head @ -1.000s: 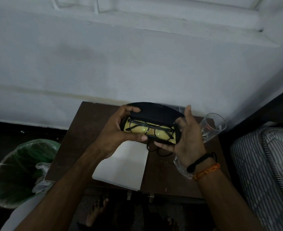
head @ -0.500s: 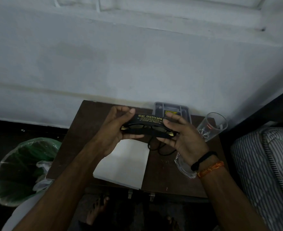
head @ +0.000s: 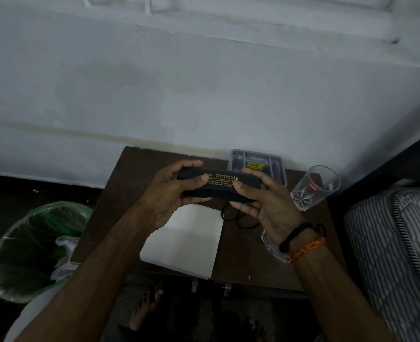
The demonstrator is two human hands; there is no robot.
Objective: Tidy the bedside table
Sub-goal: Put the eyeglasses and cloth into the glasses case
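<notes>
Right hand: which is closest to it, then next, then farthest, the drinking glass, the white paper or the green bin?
From the right hand, in the head view:
1. Drinking glass, just to its right, tipped.
2. White paper, down to its left on the table.
3. Green bin, far left, on the floor.

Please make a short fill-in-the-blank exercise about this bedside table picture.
1. Both hands hold a black ____ case with gold lettering.
2. The drinking glass stands at the table's ____ side.
3. A white sheet of ____ lies under the left hand.
Missing words: spectacle; right; paper
</notes>
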